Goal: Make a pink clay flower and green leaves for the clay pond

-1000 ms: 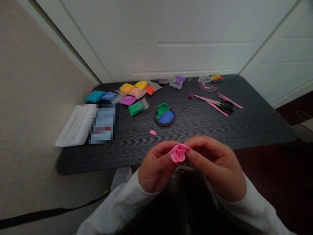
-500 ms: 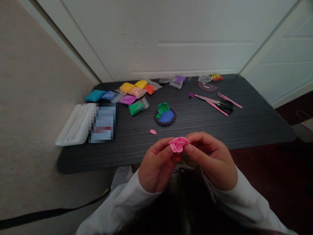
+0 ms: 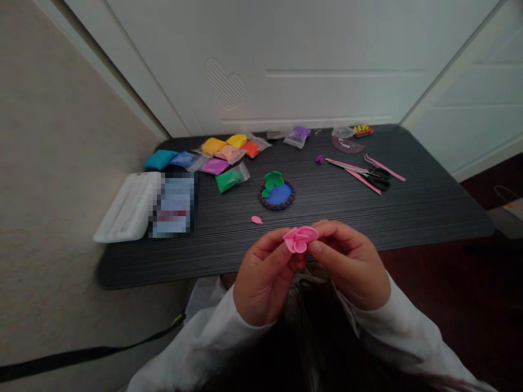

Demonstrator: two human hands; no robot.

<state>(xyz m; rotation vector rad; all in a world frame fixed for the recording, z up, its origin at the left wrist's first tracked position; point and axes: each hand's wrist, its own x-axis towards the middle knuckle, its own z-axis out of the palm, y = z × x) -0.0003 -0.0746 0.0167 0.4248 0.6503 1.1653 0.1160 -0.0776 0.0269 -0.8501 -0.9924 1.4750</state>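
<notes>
A pink clay flower [image 3: 300, 239] with several petals is held up between my two hands, over the table's front edge. My left hand [image 3: 263, 275] pinches it from the left, thumb in front. My right hand [image 3: 354, 268] grips its right side between thumb and forefinger. The flower's underside is hidden by my fingers. Just beyond my left hand, a loose pink clay petal [image 3: 256, 220] lies on the table. Farther back sits a round blue clay pond [image 3: 281, 194] with a brown beaded rim and green leaves [image 3: 273, 179] on its left part.
Bags of coloured clay, among them a green one [image 3: 229, 178], lie at the back left. A white tray [image 3: 126, 209] stands at the left end. Scissors [image 3: 373, 175], pink tools [image 3: 386, 167] and a small purple piece [image 3: 319, 159] lie to the right on the dark table [image 3: 429, 207].
My right hand has shifted slightly left and the pink flower is turned a little between my fingers. The things on the table have stayed in place.
</notes>
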